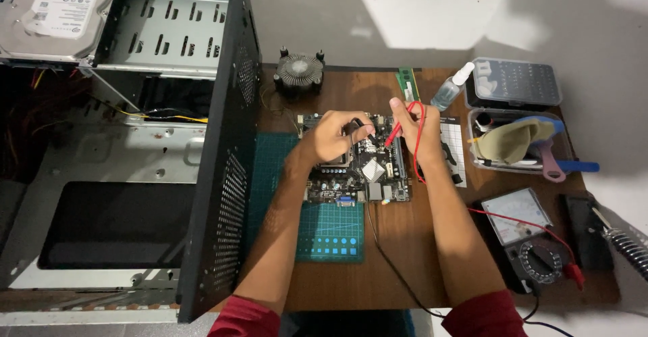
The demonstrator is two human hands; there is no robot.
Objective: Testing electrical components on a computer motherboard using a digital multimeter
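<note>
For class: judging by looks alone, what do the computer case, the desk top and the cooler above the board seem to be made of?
Computer case: apparently sheet metal, matt black, punched with vent holes.
Desk top: brown wood or wood-look laminate, faint sheen.
Cooler: likely aluminium, grey radial fins.

A brown wooden table (378, 269) fills the middle of the view, its far edge against a pale wall or floor surface (351, 13); the light is uneven, with a bright patch beyond the table's far left corner and a broad dark shadow (574, 19) past its far right corner. Along the near edge, pale floor (81, 318) shows below.
</note>
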